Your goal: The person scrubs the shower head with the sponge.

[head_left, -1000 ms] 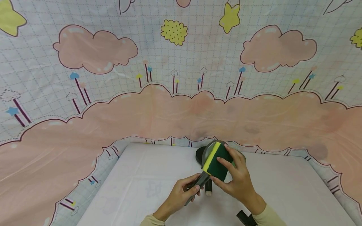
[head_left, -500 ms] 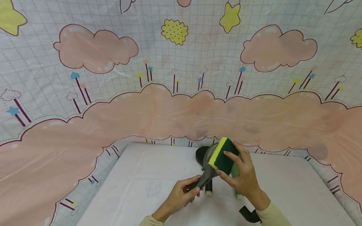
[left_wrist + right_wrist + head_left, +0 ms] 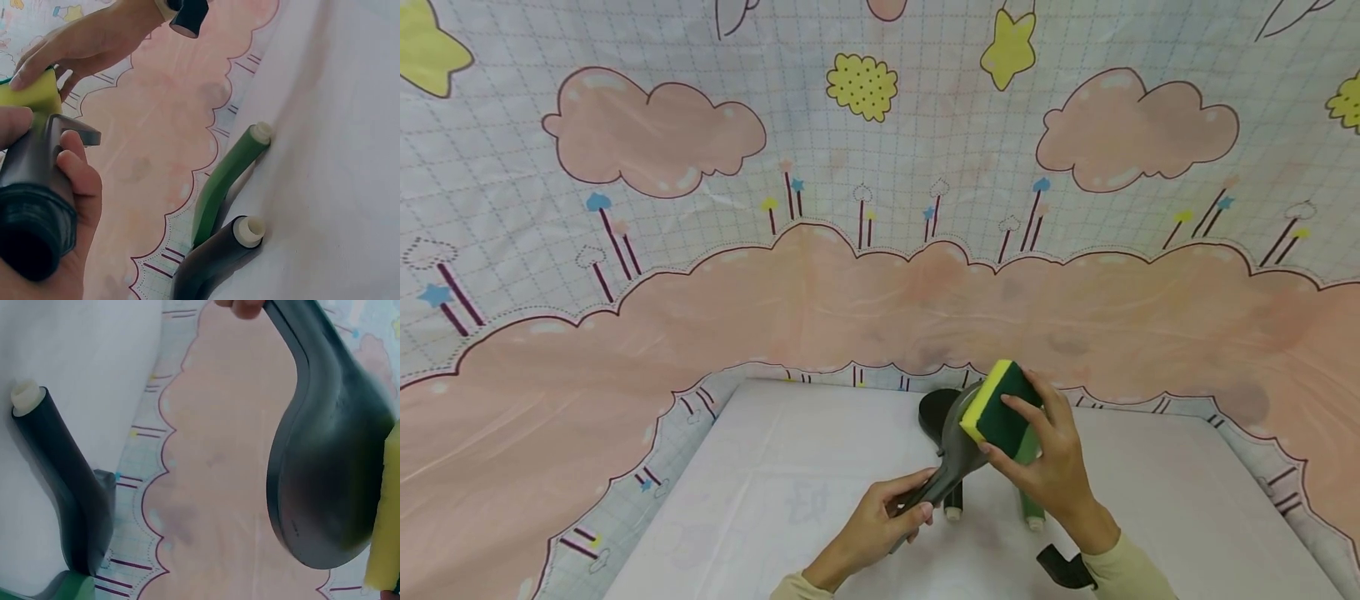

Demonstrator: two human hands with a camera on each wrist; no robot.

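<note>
A dark grey shower head [image 3: 957, 450] is held up at a slant, its handle gripped by my left hand [image 3: 883, 518]. In the left wrist view its threaded handle end [image 3: 34, 231] faces the camera. My right hand [image 3: 1058, 462] pinches a yellow and green sponge [image 3: 1017, 410] at its edges. The sponge's yellow side rests against the rounded back of the shower head, a contact that the right wrist view shows at its right edge. Behind the held one lie a black shower head [image 3: 936, 412] and a green shower head [image 3: 1032, 507], both partly hidden.
A white table [image 3: 775, 467] lies beneath, backed by a cloth [image 3: 880, 308] printed with clouds and stars. A black curved piece [image 3: 1063, 567] sits beside the right wrist and looks like the camera worn there.
My right hand and the sponge have moved up and to the right along the shower head, from near its neck onto the round part. The left hand has barely moved.
</note>
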